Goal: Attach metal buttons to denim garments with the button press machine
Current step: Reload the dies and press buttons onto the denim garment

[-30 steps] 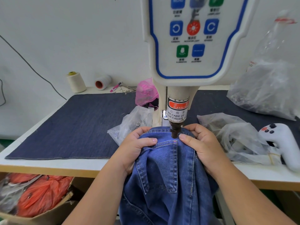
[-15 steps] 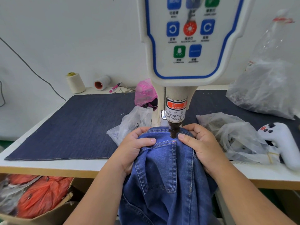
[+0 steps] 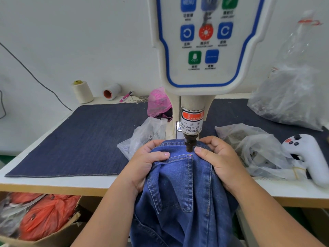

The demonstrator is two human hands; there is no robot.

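Step in hand: positioning. We hold the jeans (image 3: 179, 184) draped under the press head (image 3: 190, 144); left hand (image 3: 142, 166) and right hand (image 3: 220, 163) grip bunched denim, fingers curled, thumbs flat either side. Next, we judge: align, keep thumbs away, fire.

Bright, even, diffuse light fills the scene, with no single source showing. Around the two-handed grip on the blue denim garment (image 3: 179, 184) shadows are soft and short, deepest in the folds just below it. Above the grip, the cream control panel with blue and green buttons (image 3: 204, 41) is slightly smeared, its small labels unreadable. To the right of the grip, the clear crinkled plastic bags (image 3: 258, 150) catch mild glare. Wide-angle distortion bows the white worktop (image 3: 53, 180) edge and stretches the frame corners. Below the grip to the left, under the worktop, it is dimmer.
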